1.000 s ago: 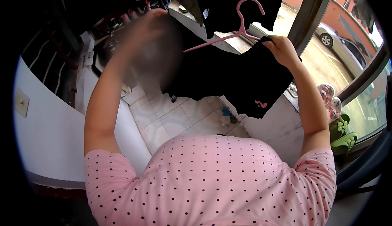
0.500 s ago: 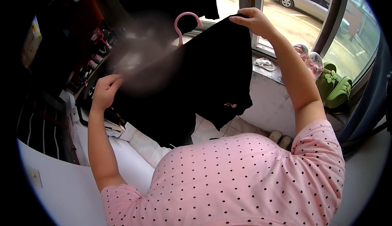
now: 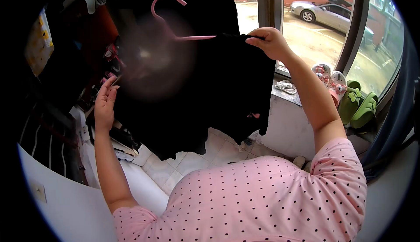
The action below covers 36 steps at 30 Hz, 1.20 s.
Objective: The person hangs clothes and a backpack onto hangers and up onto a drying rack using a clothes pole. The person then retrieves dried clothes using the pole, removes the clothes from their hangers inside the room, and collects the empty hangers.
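Black shorts (image 3: 227, 84) with a small pink emblem near one leg hem hang stretched out in front of me, legs downward. A pink hanger (image 3: 197, 38) shows above their waist, its hook rising at the upper left; a hazy blur hides its left part. Thumb and fingers of my right hand (image 3: 273, 43) pinch the waist's right corner, by the hanger's end. At the left edge of the shorts, my left hand (image 3: 105, 104) has its fingers raised, thumb closed toward them on the dark cloth's edge; the exact grip is partly lost in shadow.
A dark hanging cloth (image 3: 201, 6) is behind the hanger. On the right, green slippers (image 3: 363, 111) and white-pink clogs (image 3: 337, 84) stand on the windowsill, near a coiled white cord (image 3: 285, 87). Outside the window is a parked car (image 3: 326, 12). Tiled floor (image 3: 188, 163) shows below.
The shorts have been raised and spread flatter, and the hanger has shifted up and left, its right arm now showing. My left fingers have straightened; my right hand sits slightly lower.
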### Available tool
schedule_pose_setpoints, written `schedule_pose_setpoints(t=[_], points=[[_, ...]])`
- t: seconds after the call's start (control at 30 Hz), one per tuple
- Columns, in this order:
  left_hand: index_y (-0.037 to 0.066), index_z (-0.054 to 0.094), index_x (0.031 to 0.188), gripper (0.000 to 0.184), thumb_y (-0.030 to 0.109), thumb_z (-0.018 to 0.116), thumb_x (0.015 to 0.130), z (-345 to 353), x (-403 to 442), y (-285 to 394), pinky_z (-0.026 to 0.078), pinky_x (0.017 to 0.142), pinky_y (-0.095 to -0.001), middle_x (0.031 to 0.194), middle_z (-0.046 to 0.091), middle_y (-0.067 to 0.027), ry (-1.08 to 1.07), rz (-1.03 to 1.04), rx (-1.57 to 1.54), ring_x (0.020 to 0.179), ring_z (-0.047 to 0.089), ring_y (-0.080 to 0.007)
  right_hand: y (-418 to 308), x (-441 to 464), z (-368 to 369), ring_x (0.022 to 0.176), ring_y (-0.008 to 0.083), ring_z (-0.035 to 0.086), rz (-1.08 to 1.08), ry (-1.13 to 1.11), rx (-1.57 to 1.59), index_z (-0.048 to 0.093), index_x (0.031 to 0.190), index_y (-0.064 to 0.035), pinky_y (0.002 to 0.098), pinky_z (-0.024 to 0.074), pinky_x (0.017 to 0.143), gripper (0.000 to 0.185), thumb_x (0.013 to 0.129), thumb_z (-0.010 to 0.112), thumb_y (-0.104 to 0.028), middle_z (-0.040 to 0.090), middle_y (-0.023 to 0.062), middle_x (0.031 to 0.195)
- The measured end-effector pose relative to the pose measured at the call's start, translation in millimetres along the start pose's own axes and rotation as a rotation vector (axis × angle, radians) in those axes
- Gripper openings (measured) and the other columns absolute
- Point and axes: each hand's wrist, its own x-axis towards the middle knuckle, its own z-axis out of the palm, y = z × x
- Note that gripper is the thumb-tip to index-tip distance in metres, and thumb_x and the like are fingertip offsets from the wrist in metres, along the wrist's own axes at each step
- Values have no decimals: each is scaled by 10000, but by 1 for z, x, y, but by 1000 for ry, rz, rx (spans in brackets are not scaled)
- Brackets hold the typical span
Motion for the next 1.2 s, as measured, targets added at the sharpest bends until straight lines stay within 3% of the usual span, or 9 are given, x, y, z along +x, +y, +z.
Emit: schedule_pose_setpoints(t=[0.2,0.37,0.5,0.7,0.8,0.9,0.93,1.03,1.2], points=[[-31,562,1125,371,267,587,905,-20,10,-2,396,891,-246,1053,633,-65,-187,19,130,970,550,-130,-10,16,-12,584,85,506,10,7,11,678,869,-3,242,424,561,248,827,689,-247,599,40,642],[-15,614,968,345,323,582,905,-26,17,37,387,670,-232,722,563,-5,41,237,285,686,475,-99,-27,37,-21,628,89,494,19,-51,-16,661,958,-5,248,402,567,280,862,651,-267,597,35,707],[3,602,852,348,346,572,906,-65,30,68,253,503,-212,598,394,50,187,311,356,545,313,-42,-63,79,-16,887,143,583,-268,122,249,621,1135,-58,264,467,787,342,886,619,-292,624,82,1017],[-6,584,812,369,350,567,907,-113,48,117,268,513,-221,577,367,44,347,257,531,535,292,-46,-150,176,-12,1133,294,509,-176,121,1028,281,1379,5,394,434,955,616,899,574,-246,469,211,1250],[-13,598,836,368,347,567,907,-119,61,144,315,536,-236,576,392,21,382,229,570,547,326,-62,-186,222,-23,1253,457,351,-159,81,1448,-66,1439,-31,509,325,1046,864,847,547,-173,191,329,1401],[-20,600,849,365,340,568,908,-124,85,166,342,551,-251,580,411,10,406,288,602,555,349,-71,-206,250,-38,1341,460,191,-315,84,1969,-140,1433,-55,567,224,1080,788,869,379,-238,100,301,1451],[-22,599,849,364,336,569,908,-123,94,176,348,555,-255,580,416,7,407,295,595,556,354,-75,-206,262,-44,1361,443,146,-396,135,2104,-111,1435,-38,569,182,1094,744,874,317,-272,96,291,1460],[-26,604,854,354,322,570,909,-119,122,209,365,564,-272,575,421,-1,385,286,602,556,368,-90,-222,260,-57,1143,420,489,-395,451,2312,163,1374,53,476,459,949,599,909,330,-286,369,286,1293],[-11,621,804,323,287,557,913,-97,165,263,391,554,-301,577,518,-30,407,344,613,542,435,-116,-201,275,-90,799,275,626,-584,420,2071,412,1073,53,287,578,650,242,926,307,-109,542,207,988]])
